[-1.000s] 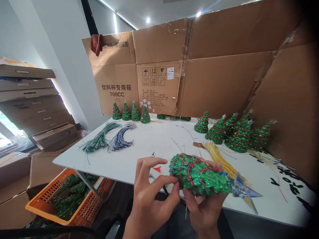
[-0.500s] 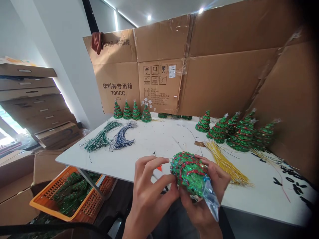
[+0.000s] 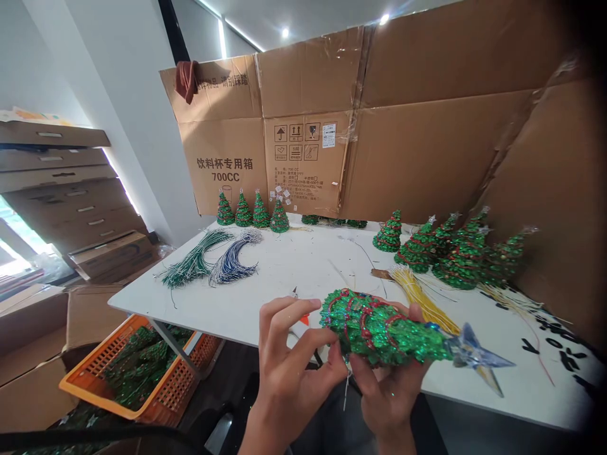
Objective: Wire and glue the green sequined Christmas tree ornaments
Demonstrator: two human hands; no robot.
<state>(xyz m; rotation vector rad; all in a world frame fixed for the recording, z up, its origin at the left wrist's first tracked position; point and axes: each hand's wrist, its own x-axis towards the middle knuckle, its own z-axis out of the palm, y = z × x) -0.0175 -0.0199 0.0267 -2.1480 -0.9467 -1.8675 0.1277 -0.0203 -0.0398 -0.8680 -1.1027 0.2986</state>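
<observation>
Clasps tree in right grip; touches base with left grip, can't tell if pinching. See basket of greenery below desk, left corner.

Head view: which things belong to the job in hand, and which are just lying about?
Likely the job: tree, held in the right hand; left hand, close by its wide end.
Seemingly just lying about: green bundle, blue bundle, yellow bundle, crate.

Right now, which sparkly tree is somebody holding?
The tilted tree in the right hand, its star pointing right; no hand touches the standing trees or the green things in the orange basket.
</observation>
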